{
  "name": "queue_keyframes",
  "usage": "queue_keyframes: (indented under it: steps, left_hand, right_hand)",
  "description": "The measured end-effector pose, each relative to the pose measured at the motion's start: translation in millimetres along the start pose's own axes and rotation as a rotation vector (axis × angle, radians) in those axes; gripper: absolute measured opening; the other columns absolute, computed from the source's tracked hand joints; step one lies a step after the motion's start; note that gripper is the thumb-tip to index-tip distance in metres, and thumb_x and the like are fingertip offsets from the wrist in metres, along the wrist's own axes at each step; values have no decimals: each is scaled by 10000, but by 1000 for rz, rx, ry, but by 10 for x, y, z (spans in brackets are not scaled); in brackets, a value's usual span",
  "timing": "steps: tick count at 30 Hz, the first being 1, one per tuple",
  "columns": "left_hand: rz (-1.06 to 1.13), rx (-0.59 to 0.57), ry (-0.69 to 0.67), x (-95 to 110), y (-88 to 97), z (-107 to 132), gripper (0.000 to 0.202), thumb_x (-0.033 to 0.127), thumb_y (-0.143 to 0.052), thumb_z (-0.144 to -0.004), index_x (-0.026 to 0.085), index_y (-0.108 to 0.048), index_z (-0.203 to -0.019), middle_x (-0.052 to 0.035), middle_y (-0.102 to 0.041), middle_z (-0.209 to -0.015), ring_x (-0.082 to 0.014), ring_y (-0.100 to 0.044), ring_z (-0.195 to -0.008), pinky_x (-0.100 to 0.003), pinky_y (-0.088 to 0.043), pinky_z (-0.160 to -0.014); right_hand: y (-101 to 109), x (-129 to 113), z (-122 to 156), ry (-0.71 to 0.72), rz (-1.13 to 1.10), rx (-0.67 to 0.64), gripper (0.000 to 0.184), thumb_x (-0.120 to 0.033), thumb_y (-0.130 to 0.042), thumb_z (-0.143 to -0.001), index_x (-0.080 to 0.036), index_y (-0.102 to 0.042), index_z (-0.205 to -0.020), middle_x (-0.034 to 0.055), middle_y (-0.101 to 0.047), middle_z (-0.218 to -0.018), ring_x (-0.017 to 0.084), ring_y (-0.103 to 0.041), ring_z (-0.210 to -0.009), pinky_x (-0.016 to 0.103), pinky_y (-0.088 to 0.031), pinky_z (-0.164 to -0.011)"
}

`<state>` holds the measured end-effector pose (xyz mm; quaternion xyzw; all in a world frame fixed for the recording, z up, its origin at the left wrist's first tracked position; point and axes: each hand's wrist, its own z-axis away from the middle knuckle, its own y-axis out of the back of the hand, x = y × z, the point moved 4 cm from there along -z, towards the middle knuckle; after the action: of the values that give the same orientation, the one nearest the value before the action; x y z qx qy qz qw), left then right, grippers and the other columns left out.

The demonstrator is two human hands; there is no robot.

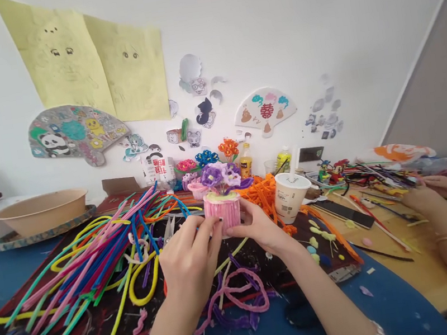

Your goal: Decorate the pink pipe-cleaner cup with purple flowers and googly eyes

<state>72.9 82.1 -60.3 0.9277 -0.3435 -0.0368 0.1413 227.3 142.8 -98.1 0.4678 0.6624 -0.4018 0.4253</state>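
Pink flowerpot [228,209] — axis vertical, blooms [220,176] upward — in the clasp of left hand [190,256] and right hand [263,227]

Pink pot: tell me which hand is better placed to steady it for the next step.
Right, probably: the right hand holds the pink pot by its lower right side, while the left hand has its fingers bunched at the lower left front.

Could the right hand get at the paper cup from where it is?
Probably yes: the cup stands just beyond the right hand, with only loose orange pipe cleaners showing between. The hand is on the pink pot, though, so it would likely have to let go first.
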Motion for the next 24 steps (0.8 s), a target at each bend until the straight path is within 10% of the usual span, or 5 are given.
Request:
queue_keyframes:
  steps: [4, 11, 24]
  left_hand:
    - [120, 82, 165, -124, 125, -86, 59, 200, -668, -836, 185, -698, -885, 22, -592, -725, -72, -496, -549, -214, -375, -535]
    - [826, 350, 990, -608, 142, -57, 206, 317, -815, -640, 186, -738, -779, 36, -529, -585, -68, -381, -514, -217, -280, -478]
    - [1250, 556, 1141, -807, 293, -108, 284, 233, -863, -572, 122, -667, -746, 82, -442, -517, -25, -291, -420, -149, -262, -365]
  right_hand:
    - [215, 28, -42, 16, 41, 160, 637, -239, -840, -588, -219, -565, -1162, 84, -656, -1225, 263, -614, -1117, 411, -464, -988]
    - [378, 114, -86, 10, 110, 258, 696, -226, -827, -567, -204, -519, -1190, 108, -603, -1296, 273, -560, -1184, 430, -397, -1052]
    - [222, 393, -44, -177, 172, 87, 667, -123, -868, -441, -182, -609, -1052, 80, -720, -1058, 299, -662, -1006, 497, -458, -978]
